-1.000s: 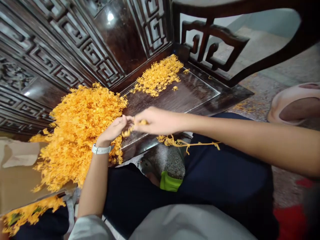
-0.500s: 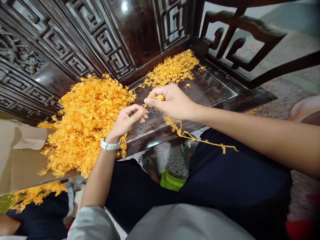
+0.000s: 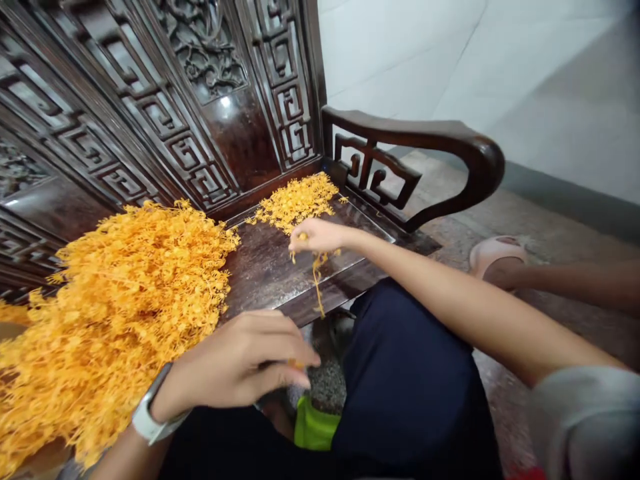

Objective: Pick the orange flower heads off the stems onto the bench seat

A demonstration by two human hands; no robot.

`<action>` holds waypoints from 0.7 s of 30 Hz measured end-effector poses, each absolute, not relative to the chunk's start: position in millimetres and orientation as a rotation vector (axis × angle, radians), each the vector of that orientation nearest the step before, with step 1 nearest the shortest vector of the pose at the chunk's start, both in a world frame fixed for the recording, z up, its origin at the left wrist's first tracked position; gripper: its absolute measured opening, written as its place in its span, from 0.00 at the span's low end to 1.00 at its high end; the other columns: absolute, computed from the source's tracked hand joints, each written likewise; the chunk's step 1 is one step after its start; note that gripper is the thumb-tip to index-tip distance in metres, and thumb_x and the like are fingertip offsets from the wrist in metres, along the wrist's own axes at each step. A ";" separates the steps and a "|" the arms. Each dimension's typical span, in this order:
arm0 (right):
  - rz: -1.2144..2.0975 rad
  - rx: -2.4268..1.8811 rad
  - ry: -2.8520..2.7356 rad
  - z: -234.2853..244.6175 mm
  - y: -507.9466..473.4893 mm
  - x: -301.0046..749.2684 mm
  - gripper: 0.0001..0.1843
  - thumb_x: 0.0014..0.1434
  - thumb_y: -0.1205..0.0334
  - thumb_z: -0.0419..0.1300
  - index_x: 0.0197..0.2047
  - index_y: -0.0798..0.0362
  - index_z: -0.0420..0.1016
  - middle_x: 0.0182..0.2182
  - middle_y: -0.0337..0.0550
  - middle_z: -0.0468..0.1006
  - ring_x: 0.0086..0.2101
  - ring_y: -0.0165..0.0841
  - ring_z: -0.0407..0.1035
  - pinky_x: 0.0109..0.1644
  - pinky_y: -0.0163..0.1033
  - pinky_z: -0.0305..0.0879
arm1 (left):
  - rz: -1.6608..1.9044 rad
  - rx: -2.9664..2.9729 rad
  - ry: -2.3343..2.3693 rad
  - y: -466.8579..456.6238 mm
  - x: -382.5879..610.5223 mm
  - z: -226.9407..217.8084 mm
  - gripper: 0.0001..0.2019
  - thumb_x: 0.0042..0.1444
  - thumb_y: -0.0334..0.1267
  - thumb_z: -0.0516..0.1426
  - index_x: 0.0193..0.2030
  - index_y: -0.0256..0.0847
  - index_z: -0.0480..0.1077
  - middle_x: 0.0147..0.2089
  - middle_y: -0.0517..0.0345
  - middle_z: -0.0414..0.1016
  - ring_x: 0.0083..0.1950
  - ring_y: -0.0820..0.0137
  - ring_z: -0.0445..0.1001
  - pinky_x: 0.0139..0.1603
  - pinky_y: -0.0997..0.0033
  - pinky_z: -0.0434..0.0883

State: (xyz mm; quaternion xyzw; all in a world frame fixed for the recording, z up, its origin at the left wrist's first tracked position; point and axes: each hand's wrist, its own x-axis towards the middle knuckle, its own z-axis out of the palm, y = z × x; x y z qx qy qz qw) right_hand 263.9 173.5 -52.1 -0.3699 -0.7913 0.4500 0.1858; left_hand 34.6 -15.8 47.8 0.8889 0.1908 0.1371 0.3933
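Yellow strand [image 3: 317, 275] hangs from the grasping right hand [image 3: 320, 235]; beside the left hand [image 3: 250, 360], hold unclear, lies a yellow heap [image 3: 145, 287].

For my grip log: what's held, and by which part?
Right hand: orange strand, by its upper part, lower end dangling. Left hand: small orange piece, gripped part unclear.

A carved dark-wood backrest [image 3: 255, 143] is rising behind the surface [image 3: 265, 263] and catching a bright reflection [image 3: 225, 102]. An openwork armrest [image 3: 415, 130] is curving at one end, while a pale wall [image 3: 425, 60] with a grey baseboard [image 3: 565, 195] is bordering the floor [image 3: 510, 215].
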 end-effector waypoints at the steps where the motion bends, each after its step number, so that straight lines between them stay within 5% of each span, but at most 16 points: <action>1: 1.315 -0.915 -2.410 -52.8 168.4 261.5 0.10 0.62 0.61 0.66 0.32 0.59 0.79 0.29 0.41 0.77 0.31 0.29 0.66 0.41 0.37 0.61 | 0.343 2.257 0.409 -4.2 37.4 51.4 0.06 0.72 0.37 0.61 0.50 0.43 0.80 0.44 0.52 0.86 0.45 0.66 0.83 0.48 0.69 0.77; 4: 1.351 -0.779 -2.757 -51.3 156.2 249.7 0.13 0.64 0.60 0.65 0.30 0.58 0.77 0.26 0.38 0.75 0.30 0.28 0.63 0.39 0.36 0.59 | 0.863 2.335 0.772 56.1 38.8 49.0 0.17 0.77 0.47 0.53 0.44 0.44 0.80 0.44 0.54 0.86 0.46 0.67 0.82 0.49 0.67 0.78; 6: 1.354 -0.816 -2.880 -48.2 151.1 243.2 0.13 0.64 0.61 0.66 0.29 0.58 0.76 0.25 0.37 0.73 0.29 0.28 0.63 0.37 0.36 0.57 | 1.344 2.182 1.419 99.0 34.8 40.3 0.28 0.77 0.59 0.44 0.57 0.42 0.78 0.49 0.50 0.84 0.47 0.66 0.80 0.48 0.64 0.78; 8: 1.327 -0.849 -2.939 -44.6 146.9 239.2 0.13 0.64 0.61 0.67 0.29 0.58 0.76 0.24 0.37 0.72 0.28 0.28 0.62 0.36 0.37 0.56 | 1.471 2.150 1.588 125.0 30.0 30.9 0.35 0.75 0.63 0.43 0.69 0.36 0.70 0.57 0.41 0.80 0.54 0.61 0.78 0.57 0.57 0.75; 10: 1.298 -0.870 -2.946 -41.6 143.2 237.5 0.15 0.66 0.57 0.67 0.31 0.58 0.76 0.26 0.37 0.73 0.28 0.29 0.62 0.35 0.38 0.56 | 1.366 2.268 1.690 128.6 26.5 21.1 0.35 0.76 0.61 0.42 0.71 0.36 0.69 0.55 0.41 0.81 0.56 0.58 0.79 0.62 0.56 0.72; 13: 1.296 -0.840 -2.852 -38.5 140.6 238.3 0.16 0.68 0.52 0.65 0.38 0.59 0.77 0.30 0.40 0.75 0.30 0.30 0.64 0.37 0.38 0.58 | 0.921 2.333 1.683 108.0 21.8 4.3 0.32 0.78 0.58 0.41 0.60 0.39 0.77 0.42 0.47 0.84 0.45 0.59 0.82 0.53 0.60 0.74; 16: 1.309 -0.753 -2.610 -36.9 143.3 240.7 0.09 0.64 0.64 0.65 0.45 0.60 0.77 0.35 0.41 0.76 0.34 0.31 0.66 0.41 0.38 0.63 | 0.571 2.280 1.570 84.6 14.2 -13.6 0.29 0.77 0.58 0.43 0.50 0.40 0.79 0.41 0.48 0.83 0.43 0.58 0.81 0.49 0.60 0.73; 18: 1.421 -0.657 -2.398 -35.4 144.2 239.6 0.11 0.62 0.70 0.64 0.49 0.59 0.75 0.37 0.41 0.76 0.36 0.31 0.67 0.43 0.39 0.65 | 0.596 2.139 1.486 71.9 8.9 -24.8 0.26 0.76 0.59 0.47 0.54 0.40 0.77 0.47 0.47 0.83 0.48 0.58 0.80 0.53 0.59 0.73; 21: 1.777 -0.426 -2.013 -31.3 137.2 229.3 0.10 0.68 0.64 0.62 0.51 0.58 0.73 0.37 0.42 0.77 0.36 0.31 0.70 0.45 0.40 0.70 | 0.840 1.724 1.280 54.2 6.8 -37.7 0.27 0.71 0.60 0.56 0.64 0.40 0.69 0.52 0.47 0.82 0.52 0.62 0.80 0.58 0.60 0.74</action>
